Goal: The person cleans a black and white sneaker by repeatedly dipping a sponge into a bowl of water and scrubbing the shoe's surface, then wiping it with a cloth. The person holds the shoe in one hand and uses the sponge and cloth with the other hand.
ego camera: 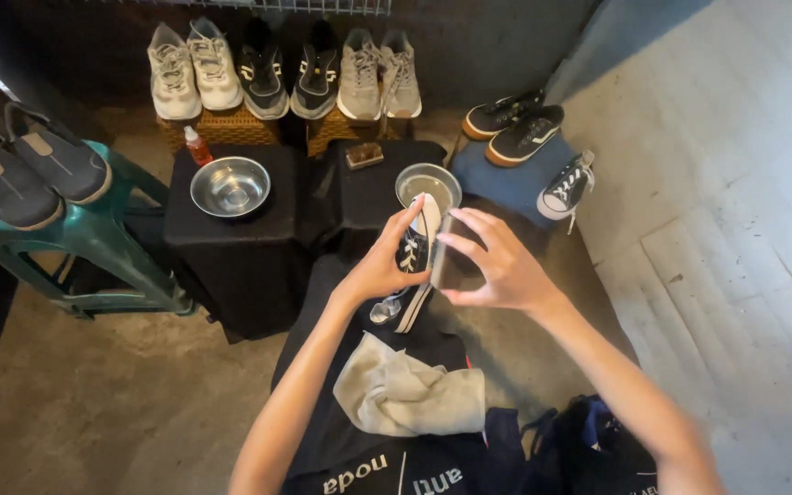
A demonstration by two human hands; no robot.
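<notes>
Shoes: twelve, one point(417, 252) in hand
Steel bowls: two point(230, 186)
Brushes: one point(364, 156)
Bottles: one point(197, 145)
Cloths: one point(410, 392)
Stools: one point(93, 234)
</notes>
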